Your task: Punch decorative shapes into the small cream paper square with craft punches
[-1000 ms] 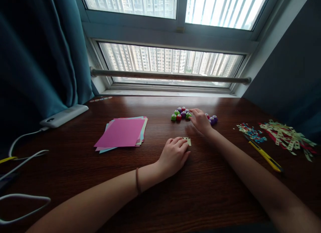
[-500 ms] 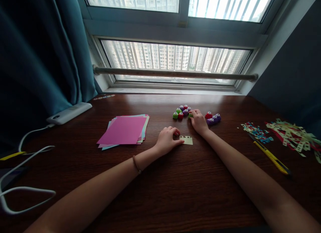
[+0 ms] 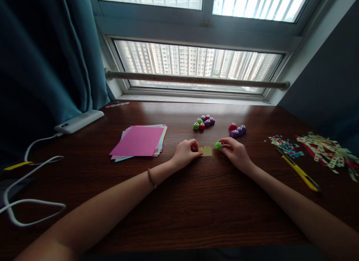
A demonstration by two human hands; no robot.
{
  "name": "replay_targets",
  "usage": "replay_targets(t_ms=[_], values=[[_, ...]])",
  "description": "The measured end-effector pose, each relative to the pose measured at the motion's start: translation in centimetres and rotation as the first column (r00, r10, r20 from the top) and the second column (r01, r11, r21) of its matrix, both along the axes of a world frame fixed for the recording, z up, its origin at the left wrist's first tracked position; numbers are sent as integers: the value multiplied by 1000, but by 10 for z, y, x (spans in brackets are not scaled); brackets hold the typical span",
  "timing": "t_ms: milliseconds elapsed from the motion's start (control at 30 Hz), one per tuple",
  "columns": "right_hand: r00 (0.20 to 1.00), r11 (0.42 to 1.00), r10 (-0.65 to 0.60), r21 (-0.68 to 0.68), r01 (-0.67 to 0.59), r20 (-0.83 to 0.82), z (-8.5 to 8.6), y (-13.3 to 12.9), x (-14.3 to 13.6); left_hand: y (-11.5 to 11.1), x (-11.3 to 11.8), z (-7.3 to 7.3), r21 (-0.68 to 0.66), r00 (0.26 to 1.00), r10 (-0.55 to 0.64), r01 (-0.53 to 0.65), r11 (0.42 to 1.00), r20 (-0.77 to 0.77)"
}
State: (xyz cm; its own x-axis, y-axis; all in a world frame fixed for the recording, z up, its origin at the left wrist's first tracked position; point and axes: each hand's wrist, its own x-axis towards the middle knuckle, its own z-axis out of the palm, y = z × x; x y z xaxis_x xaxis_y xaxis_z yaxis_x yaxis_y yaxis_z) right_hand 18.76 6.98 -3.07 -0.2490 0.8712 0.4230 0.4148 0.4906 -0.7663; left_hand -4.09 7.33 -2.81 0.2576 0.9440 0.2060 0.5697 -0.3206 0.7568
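My left hand (image 3: 187,152) pinches the left edge of a small pale yellow paper (image 3: 206,151) with a notched top edge. Just right of that paper, my right hand (image 3: 234,152) is closed on a small green punch (image 3: 218,145) with a white, eye-like spot. Beyond the hands stands a cluster of green, red and purple punches (image 3: 207,123). A second group, red and purple (image 3: 237,131), sits behind my right hand.
Stacked coloured sheets, pink on top (image 3: 137,141), lie at left. A yellow cutter (image 3: 301,173), paper bits (image 3: 288,146) and paper strips (image 3: 329,150) are at right. A white device (image 3: 80,122) with a cable lies at far left.
My right hand has come back from the punch cluster toward the yellow paper, bringing the green punch with it. My left hand still holds the paper. The camera view has shifted slightly.
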Motion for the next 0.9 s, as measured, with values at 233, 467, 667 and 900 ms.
replay_targets(t_ms=[233, 467, 667, 900], values=[[1000, 999, 20, -37, -21, -16, -1, -6, -6, -2, 5, 4, -219, 934, -1, 85, 972, 357], [999, 996, 8, -87, -12, -48, -1, -8, -7, -2, 6, 0, -221, 952, -4, 75, 972, 307], [999, 996, -22, -83, 19, -31, 0, -10, -8, -2, 5, -2, -181, 969, -12, 58, 982, 245], [998, 995, -44, -97, 39, -46, 4, -13, -8, -4, 7, 5, -247, 898, 7, 114, 962, 441]])
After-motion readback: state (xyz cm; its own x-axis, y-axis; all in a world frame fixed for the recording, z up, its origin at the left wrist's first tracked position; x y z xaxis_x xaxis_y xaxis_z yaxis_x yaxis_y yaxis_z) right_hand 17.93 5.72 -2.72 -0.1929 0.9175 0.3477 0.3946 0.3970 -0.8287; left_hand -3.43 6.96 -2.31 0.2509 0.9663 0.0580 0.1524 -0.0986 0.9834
